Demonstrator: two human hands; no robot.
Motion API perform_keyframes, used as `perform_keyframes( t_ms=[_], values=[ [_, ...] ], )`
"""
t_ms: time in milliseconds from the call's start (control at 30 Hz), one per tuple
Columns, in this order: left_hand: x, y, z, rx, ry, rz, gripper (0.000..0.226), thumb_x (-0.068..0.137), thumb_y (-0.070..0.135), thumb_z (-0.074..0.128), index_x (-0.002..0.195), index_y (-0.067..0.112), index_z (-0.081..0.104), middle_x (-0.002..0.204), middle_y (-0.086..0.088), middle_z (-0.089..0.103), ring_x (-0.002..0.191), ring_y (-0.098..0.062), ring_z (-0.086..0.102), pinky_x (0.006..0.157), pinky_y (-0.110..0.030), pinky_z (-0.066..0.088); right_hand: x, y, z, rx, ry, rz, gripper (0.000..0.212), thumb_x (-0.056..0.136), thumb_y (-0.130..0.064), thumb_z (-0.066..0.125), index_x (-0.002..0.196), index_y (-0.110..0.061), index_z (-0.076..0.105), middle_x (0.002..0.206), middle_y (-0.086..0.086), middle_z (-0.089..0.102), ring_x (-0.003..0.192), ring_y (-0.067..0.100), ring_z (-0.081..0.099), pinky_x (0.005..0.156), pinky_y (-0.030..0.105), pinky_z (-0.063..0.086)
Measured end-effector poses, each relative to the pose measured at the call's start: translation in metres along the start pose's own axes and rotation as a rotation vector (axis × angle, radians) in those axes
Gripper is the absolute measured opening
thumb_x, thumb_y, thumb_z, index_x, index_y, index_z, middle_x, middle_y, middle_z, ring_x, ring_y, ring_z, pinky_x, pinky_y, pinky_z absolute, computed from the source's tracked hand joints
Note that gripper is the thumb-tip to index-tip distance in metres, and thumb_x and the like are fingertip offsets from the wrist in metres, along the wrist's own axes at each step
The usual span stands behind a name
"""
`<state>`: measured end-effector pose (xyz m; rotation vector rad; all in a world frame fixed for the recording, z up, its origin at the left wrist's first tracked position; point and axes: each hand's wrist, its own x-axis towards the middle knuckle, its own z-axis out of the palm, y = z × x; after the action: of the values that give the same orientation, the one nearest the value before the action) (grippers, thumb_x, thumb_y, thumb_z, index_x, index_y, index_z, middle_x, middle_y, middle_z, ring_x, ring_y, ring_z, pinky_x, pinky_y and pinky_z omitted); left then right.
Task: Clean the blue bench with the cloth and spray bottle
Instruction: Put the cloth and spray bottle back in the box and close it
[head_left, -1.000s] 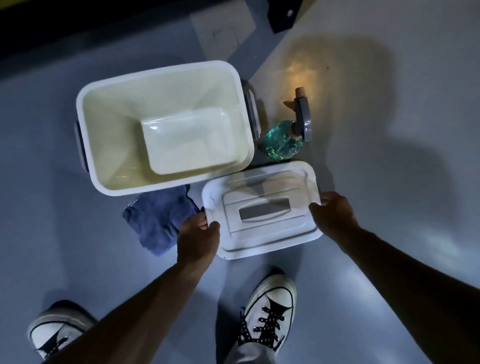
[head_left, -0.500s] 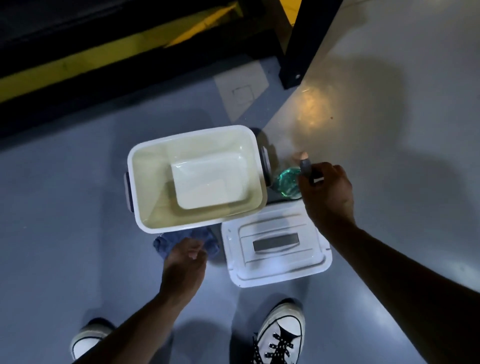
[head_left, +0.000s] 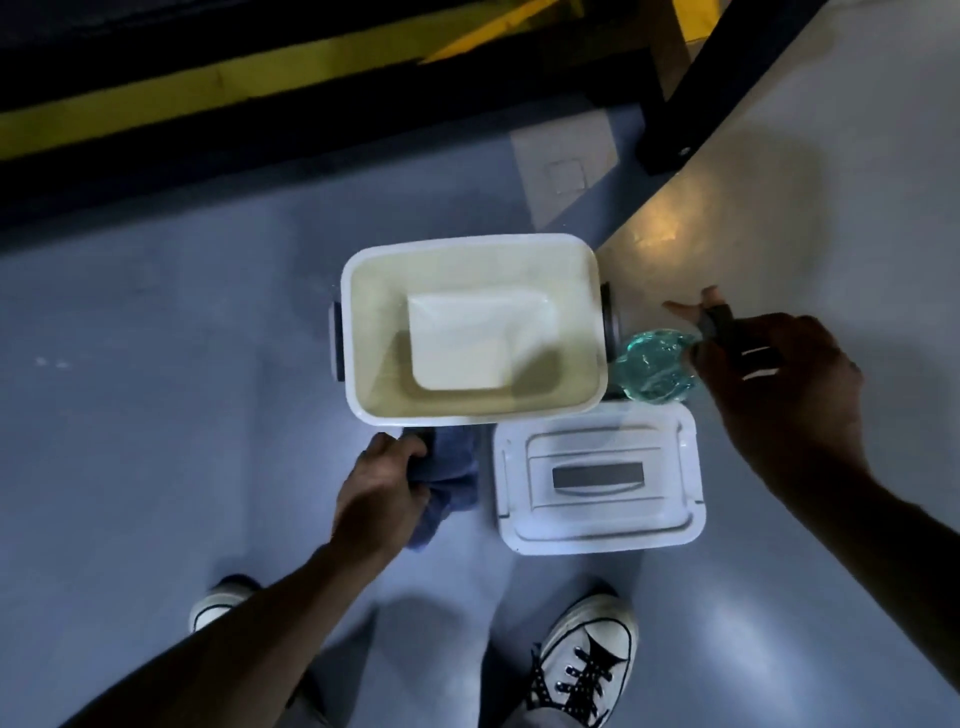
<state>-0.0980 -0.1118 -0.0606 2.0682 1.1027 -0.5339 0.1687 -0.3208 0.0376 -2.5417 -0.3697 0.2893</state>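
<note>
The spray bottle, with green liquid and a dark trigger head, hangs just right of the white bin. My right hand grips it by the head and neck. A blue cloth lies crumpled on the floor below the bin's near edge, and my left hand grips it at its left side. Part of the cloth is hidden under my hand. No blue bench is recognisable in view.
The bin stands open and empty on the blue-grey floor, its white lid lying flat to the near right. My two white sneakers stand below. A dark post base and a black-and-yellow edge lie beyond.
Both hands left the lid. My right hand took the spray bottle by its head and my left hand took hold of the cloth. The camera rose and moved back.
</note>
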Motion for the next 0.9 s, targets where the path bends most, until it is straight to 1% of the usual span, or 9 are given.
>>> perform_keyframes(
  t_ms=[67, 233, 367, 433, 533, 633, 667, 767, 900],
  values=[
    [-0.030, 0.009, -0.022, -0.044, 0.020, 0.064, 0.032, 0.072, 0.011, 0.057, 0.097, 0.029, 0.064, 0.097, 0.007, 0.058, 0.089, -0.019, 0.062, 0.075, -0.037, 0.055, -0.005, -0.025, -0.020, 0.026, 0.011, -0.023, 0.018, 0.087, -0.026, 0.075, 0.100, -0.014, 0.073, 0.098, 0.008, 0.066, 0.070, 0.018, 0.064, 0.074, 0.032, 0.052],
    [-0.082, 0.039, -0.086, -0.198, 0.060, 0.126, 0.038, 0.063, 0.021, 0.062, 0.098, 0.036, 0.063, 0.091, 0.020, 0.057, 0.086, 0.002, 0.058, 0.071, -0.006, 0.039, -0.008, -0.086, -0.068, 0.022, 0.094, -0.126, 0.017, 0.086, -0.021, 0.077, 0.099, -0.011, 0.073, 0.091, 0.004, 0.063, 0.064, 0.009, 0.056, 0.070, 0.013, 0.039],
    [-0.069, 0.069, -0.137, -0.387, 0.149, 0.113, 0.029, 0.063, 0.022, 0.059, 0.088, 0.036, 0.064, 0.084, 0.013, 0.068, 0.079, -0.004, 0.065, 0.067, -0.025, 0.051, -0.003, -0.121, -0.075, 0.087, 0.068, -0.135, 0.013, 0.085, -0.024, 0.078, 0.095, -0.019, 0.072, 0.089, 0.000, 0.064, 0.068, -0.011, 0.059, 0.067, -0.004, 0.035],
    [-0.043, 0.081, -0.149, -0.510, 0.173, 0.070, 0.021, 0.066, 0.017, 0.061, 0.080, 0.032, 0.066, 0.075, 0.013, 0.068, 0.069, -0.009, 0.063, 0.062, -0.028, 0.048, 0.002, -0.131, -0.064, 0.098, 0.044, -0.125, 0.013, 0.084, -0.025, 0.078, 0.094, -0.021, 0.072, 0.090, -0.002, 0.063, 0.072, -0.016, 0.059, 0.066, -0.005, 0.035],
    [0.009, 0.087, -0.142, -0.577, 0.224, -0.046, 0.018, 0.073, 0.011, 0.070, 0.075, 0.028, 0.066, 0.074, 0.011, 0.070, 0.073, -0.015, 0.064, 0.069, -0.034, 0.053, 0.010, -0.133, -0.031, 0.117, 0.004, -0.093, 0.013, 0.082, -0.030, 0.078, 0.092, -0.023, 0.072, 0.091, -0.004, 0.065, 0.074, -0.004, 0.064, 0.067, 0.001, 0.042],
    [0.065, 0.085, -0.116, -0.457, 0.237, -0.143, 0.008, 0.079, 0.018, 0.074, 0.085, 0.021, 0.069, 0.091, -0.003, 0.075, 0.091, -0.030, 0.069, 0.080, -0.036, 0.055, 0.019, -0.124, 0.012, 0.082, -0.034, -0.075, 0.017, 0.082, -0.030, 0.075, 0.093, -0.017, 0.073, 0.092, 0.002, 0.067, 0.076, 0.018, 0.068, 0.076, 0.034, 0.057],
    [0.082, 0.082, -0.105, -0.398, 0.232, -0.168, 0.010, 0.082, 0.023, 0.072, 0.092, 0.019, 0.070, 0.093, -0.003, 0.074, 0.092, -0.030, 0.069, 0.075, -0.032, 0.051, 0.021, -0.118, 0.028, 0.061, -0.052, -0.072, 0.017, 0.083, -0.030, 0.074, 0.093, -0.016, 0.073, 0.091, 0.002, 0.066, 0.077, 0.022, 0.067, 0.074, 0.034, 0.056],
    [0.121, 0.071, -0.067, -0.305, 0.199, -0.181, 0.021, 0.093, 0.030, 0.058, 0.104, 0.015, 0.068, 0.097, -0.005, 0.071, 0.093, -0.032, 0.067, 0.071, -0.032, 0.045, 0.024, -0.096, 0.077, -0.045, -0.083, -0.113, 0.012, 0.086, -0.028, 0.073, 0.092, -0.019, 0.075, 0.079, -0.004, 0.062, 0.074, 0.021, 0.062, 0.057, 0.009, 0.035],
    [0.141, 0.060, -0.032, -0.177, 0.146, -0.191, 0.027, 0.092, 0.019, 0.063, 0.118, 0.011, 0.065, 0.117, -0.012, 0.070, 0.111, -0.034, 0.066, 0.087, -0.033, 0.050, 0.021, -0.071, 0.112, -0.104, -0.113, -0.108, 0.017, 0.090, -0.034, 0.067, 0.095, -0.020, 0.074, 0.085, 0.008, 0.067, 0.073, 0.025, 0.062, 0.065, 0.021, 0.036]
  ],
)
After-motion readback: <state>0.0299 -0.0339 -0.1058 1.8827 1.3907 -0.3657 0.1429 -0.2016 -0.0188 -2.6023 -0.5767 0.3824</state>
